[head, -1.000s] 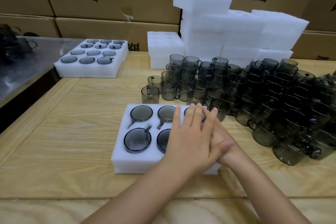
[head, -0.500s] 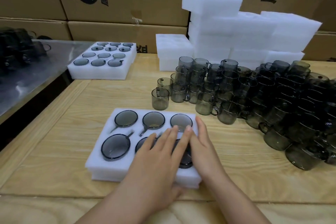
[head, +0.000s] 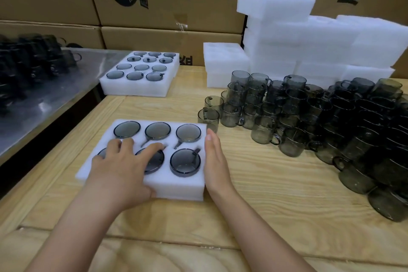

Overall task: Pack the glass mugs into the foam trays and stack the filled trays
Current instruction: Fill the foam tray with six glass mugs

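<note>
Now left hand (head: 120,171) flat, fingers spread atop foam tray (head: 176,185), right hand (head: 215,161) open, edge-on against its side

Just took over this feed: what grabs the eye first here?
The big heap of loose smoky glass mugs crowding the table's right side, with white empty foam trays stacked behind. Up front, the left hand rests on a full six-mug tray, the right hand against its right edge.
</note>
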Action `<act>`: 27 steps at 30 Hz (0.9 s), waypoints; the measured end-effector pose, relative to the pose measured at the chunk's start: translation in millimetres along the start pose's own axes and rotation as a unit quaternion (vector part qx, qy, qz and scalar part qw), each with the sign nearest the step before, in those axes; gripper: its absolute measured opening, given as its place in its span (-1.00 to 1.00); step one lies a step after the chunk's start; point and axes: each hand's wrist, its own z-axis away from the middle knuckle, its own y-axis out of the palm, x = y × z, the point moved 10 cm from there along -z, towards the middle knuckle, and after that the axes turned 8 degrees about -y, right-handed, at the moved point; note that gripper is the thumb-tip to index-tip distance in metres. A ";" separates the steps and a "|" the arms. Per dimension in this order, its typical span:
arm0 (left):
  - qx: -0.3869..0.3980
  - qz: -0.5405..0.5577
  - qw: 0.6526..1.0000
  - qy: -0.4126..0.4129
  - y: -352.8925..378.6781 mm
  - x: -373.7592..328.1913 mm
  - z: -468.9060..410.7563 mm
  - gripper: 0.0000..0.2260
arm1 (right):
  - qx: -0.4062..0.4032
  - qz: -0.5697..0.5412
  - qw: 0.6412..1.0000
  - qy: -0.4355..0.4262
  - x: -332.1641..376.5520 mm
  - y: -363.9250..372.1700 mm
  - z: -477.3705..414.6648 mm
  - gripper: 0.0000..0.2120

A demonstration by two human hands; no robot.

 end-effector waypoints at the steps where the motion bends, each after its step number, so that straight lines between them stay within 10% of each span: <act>1: -0.007 0.010 1.000 -0.009 0.9 4.9 -5.9 -0.22 | 0.020 -0.003 1.000 -0.004 -0.7 4.0 -0.1 -0.60; 10: -0.114 0.225 0.962 -0.107 4.2 83.6 -49.5 0.05 | 0.152 0.144 0.972 -0.102 6.5 35.0 4.8 -0.62; 14: -0.053 0.573 0.764 -0.293 62.5 146.0 -38.9 0.07 | 0.184 0.212 0.955 -0.098 -0.5 43.6 7.5 -0.41; 20: -0.109 0.713 0.645 -0.253 53.1 116.9 -29.2 -0.57 | 0.173 0.145 0.968 -0.107 9.0 41.7 6.3 -0.35; 27: -0.125 0.879 0.391 -0.243 49.1 99.1 -49.1 -0.62 | 0.214 0.120 0.956 -0.163 25.9 48.3 14.7 -0.36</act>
